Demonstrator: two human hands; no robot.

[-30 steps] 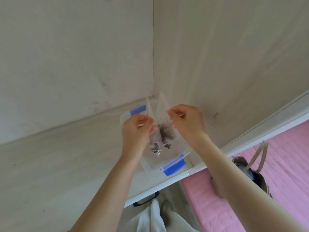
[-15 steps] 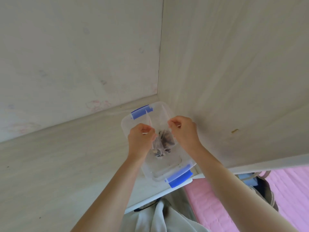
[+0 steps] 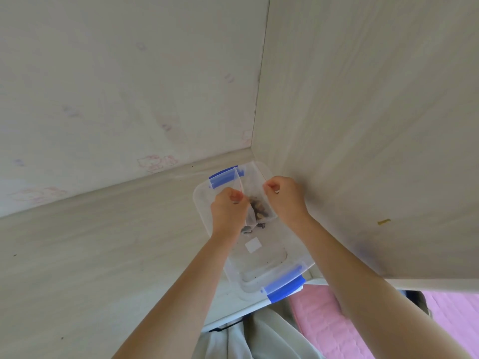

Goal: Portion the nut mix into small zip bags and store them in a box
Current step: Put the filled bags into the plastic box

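Observation:
A clear plastic box [image 3: 293, 252] with blue latches stands on the pale wooden desk, in the corner by the right wall. Over its far half my left hand [image 3: 228, 211] pinches the top of one small zip bag of nut mix [image 3: 248, 221]. My right hand [image 3: 285, 198] pinches the top of a second zip bag of nuts [image 3: 259, 206]. Both bags hang down inside the box, side by side and touching. A white label lies on the box floor.
The desk [image 3: 103, 244] runs to the left, with walls behind it and to the right. Its front edge lies just past the box's near latch [image 3: 283, 288]. Below are a pink mat [image 3: 326, 325] and light fabric.
Both hands have lowered the two bags from above the box down into it. The view has tilted closer over the box.

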